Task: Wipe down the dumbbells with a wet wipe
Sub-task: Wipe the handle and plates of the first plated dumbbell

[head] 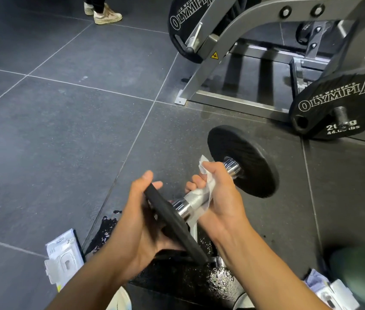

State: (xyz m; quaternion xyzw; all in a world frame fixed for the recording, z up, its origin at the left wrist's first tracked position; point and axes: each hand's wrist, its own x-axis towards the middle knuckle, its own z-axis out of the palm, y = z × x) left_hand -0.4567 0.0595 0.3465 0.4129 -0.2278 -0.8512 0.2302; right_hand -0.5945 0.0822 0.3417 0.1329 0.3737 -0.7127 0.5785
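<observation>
The left hand (136, 217) is gripping the dumbbell's (182, 208) near plate (175, 222), its handle (194, 198) running up-right from that plate through the right hand (220, 193), whose fingers (196, 182) are clasping the wet wipe (209, 191) round it.

Between left hand (141, 220) and right hand (217, 193): dumbbell (251, 166); wipe pack (64, 258) on floor (65, 130) left; machine (244, 32) behind.

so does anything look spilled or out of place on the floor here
Yes: a wet patch glistens on the floor right under the dumbbell, with more to the left, as if liquid had spilled or dripped there. The wipe pack at the left appears to lie with its lid flipped open. Nothing else stands out.
</observation>
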